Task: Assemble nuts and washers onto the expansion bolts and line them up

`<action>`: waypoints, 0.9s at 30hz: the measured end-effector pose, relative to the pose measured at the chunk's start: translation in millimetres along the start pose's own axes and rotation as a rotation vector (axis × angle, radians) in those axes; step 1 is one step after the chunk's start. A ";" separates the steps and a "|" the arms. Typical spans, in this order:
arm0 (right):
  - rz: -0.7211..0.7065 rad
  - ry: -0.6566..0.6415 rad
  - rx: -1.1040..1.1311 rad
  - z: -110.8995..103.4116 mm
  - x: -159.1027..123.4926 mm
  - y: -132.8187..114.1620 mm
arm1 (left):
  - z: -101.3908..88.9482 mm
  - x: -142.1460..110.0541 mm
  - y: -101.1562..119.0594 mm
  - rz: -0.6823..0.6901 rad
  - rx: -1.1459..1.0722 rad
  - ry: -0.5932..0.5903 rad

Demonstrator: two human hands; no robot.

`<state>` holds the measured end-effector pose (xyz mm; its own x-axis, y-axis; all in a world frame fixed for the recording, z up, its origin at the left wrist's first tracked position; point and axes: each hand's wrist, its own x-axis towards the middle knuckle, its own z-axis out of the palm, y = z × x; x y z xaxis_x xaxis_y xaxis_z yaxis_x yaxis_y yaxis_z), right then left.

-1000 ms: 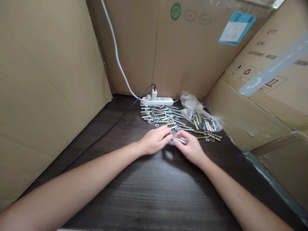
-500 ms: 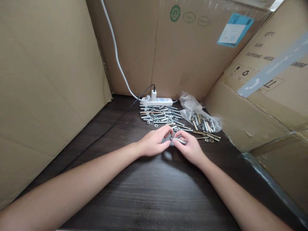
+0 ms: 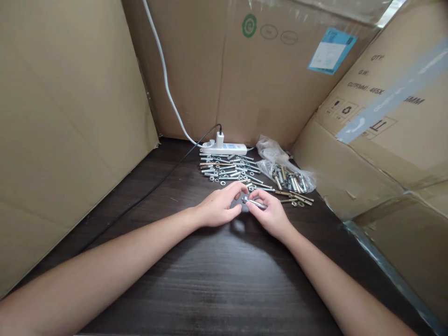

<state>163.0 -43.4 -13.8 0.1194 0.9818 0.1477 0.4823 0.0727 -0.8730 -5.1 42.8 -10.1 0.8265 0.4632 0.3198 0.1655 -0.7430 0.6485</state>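
Note:
My right hand (image 3: 272,213) pinches a silver expansion bolt (image 3: 257,204) between thumb and fingers, just above the dark table. The bolt lies nearly level, its end with a nut (image 3: 245,199) pointing left. Facing that end, my left hand (image 3: 219,205) has its thumb and curled fingers apart, with a gap between them and nothing visible in it. Behind both hands, loose bolts, sleeves and washers (image 3: 223,183) lie spread in rough rows. Parts of the nearest rows are hidden by my fingers.
A white power strip (image 3: 229,149) with a plugged-in charger (image 3: 220,139) sits behind the bolts. To the right, a clear plastic bag (image 3: 271,149) holds several assembled bolts. A black cable (image 3: 154,187) crosses the table at left. Cardboard boxes (image 3: 189,70) wall in three sides.
The whole view has shifted slightly, so everything appears a little further left. My left thumb and fingers have parted slightly from the nut end. The bolt stays in my right hand.

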 end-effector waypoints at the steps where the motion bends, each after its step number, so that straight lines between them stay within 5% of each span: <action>1: 0.001 0.000 -0.002 0.0 -0.1 -0.7 | -0.1 0.1 -0.4 -0.004 0.004 0.018; 27: 0.001 -0.002 -0.010 -0.1 0.8 0.7 | 2.4 2.3 -2.7 -0.023 -0.029 -0.049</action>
<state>163.5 -42.6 -14.2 0.1179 0.9823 0.1456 0.4913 0.0697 -0.8682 -2.4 44.7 -12.8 0.8479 0.4556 0.2710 0.1700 -0.7178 0.6752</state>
